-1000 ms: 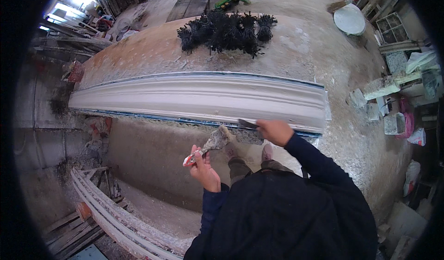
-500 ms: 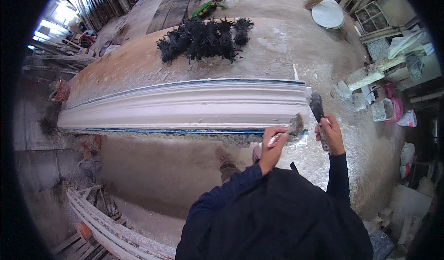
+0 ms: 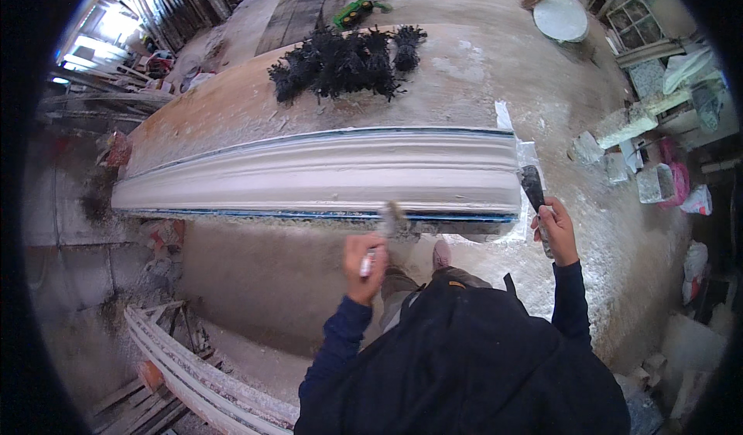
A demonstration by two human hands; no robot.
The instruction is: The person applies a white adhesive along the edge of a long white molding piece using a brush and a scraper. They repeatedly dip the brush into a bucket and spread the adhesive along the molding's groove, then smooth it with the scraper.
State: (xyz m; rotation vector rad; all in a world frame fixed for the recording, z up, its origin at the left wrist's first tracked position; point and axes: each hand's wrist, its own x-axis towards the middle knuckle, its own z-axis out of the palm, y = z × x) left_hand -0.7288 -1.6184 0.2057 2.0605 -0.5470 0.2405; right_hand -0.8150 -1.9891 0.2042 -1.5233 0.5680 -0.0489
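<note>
Currently, white molding lies crosswise ahead, floor along its blue near edge. Left hand closed round brush; bristles blurred at that edge, contact unclear. Right hand grips scraper beside right end.

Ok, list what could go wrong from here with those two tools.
The brush, in the left hand at the near edge of the white moulding, could smear its surface if it drifts inward.

The dark scraper, in the right hand close to the moulding's right end, might nick that end if it slips.
</note>
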